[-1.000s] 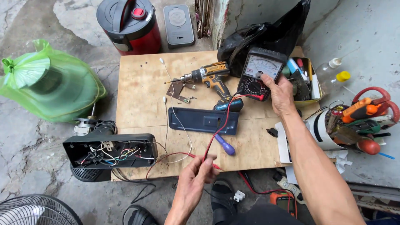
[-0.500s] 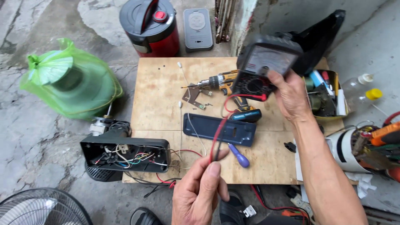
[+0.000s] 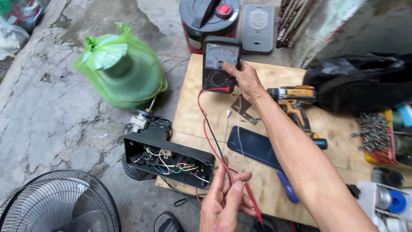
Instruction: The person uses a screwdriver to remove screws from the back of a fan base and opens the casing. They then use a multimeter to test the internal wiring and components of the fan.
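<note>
My right hand (image 3: 245,79) grips a black analogue multimeter (image 3: 219,62) and holds it up over the far left part of a plywood board (image 3: 197,107). Red and black test leads (image 3: 210,137) run from the meter down to my left hand (image 3: 226,199), which is closed on them, with a red probe (image 3: 253,206) sticking out below. An open black fan base (image 3: 169,161) full of coloured wires lies just left of my left hand. A dark blue panel (image 3: 257,148) lies on the board under my right forearm.
A yellow cordless drill (image 3: 298,107), a blue-handled screwdriver (image 3: 287,189) and a black bag (image 3: 360,81) are on the board. A green bag (image 3: 118,66), a red and black cooker (image 3: 208,17), a fan grille (image 3: 58,204) and a box of screws (image 3: 377,135) surround it.
My right hand has carried the multimeter from the board's right side to its far left. My left hand stayed closed on the leads. The view has shifted.
</note>
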